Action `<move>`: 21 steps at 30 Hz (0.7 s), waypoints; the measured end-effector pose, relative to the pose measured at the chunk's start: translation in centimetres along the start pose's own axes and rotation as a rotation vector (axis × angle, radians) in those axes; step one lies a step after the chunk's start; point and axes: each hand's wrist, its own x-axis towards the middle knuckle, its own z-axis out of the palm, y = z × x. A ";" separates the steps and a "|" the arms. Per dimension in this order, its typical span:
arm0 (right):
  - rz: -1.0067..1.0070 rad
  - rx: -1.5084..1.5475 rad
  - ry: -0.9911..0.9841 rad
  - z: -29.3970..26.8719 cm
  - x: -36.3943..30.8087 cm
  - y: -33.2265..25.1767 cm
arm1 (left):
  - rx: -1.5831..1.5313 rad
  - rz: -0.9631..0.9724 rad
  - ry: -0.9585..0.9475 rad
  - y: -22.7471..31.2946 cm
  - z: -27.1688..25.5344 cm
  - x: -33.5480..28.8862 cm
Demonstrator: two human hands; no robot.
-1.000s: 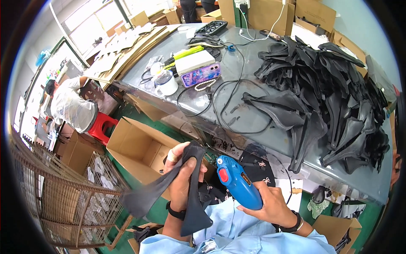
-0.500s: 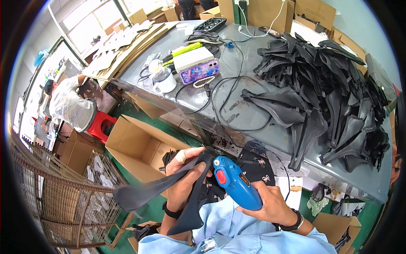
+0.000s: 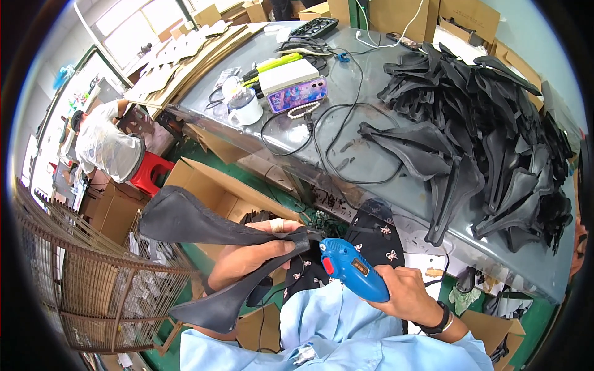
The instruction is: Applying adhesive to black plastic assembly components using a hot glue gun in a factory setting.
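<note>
Head view: the left hand (image 3: 250, 260), grasping the black forked rubber piece (image 3: 198, 238), has swung it flatter and leftward, its narrow tip now meeting the blue glue gun (image 3: 352, 270) clenched in the right hand (image 3: 408, 297).

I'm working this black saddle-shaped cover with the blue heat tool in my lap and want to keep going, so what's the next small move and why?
Probably bring the blue handheld tool slightly left until its nozzle meets the narrow nose of the black cover. The left hand already pinches the cover there, with the nose turned toward the tool, and the right hand aims the nozzle just short of it.
</note>
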 end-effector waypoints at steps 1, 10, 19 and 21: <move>-0.019 -0.010 0.000 0.0 0.1 -0.2 | -0.002 -0.002 0.005 -0.4 -0.1 0.1; -0.035 -0.102 -0.053 0.3 -0.3 -0.4 | 0.180 0.038 -0.113 -0.8 0.2 0.9; -0.093 0.015 -0.025 0.3 0.5 -1.5 | 0.215 0.177 -0.238 -3.8 0.2 2.8; -0.093 0.038 -0.012 0.7 0.7 -2.1 | 0.096 0.278 -0.304 -6.3 -0.2 4.1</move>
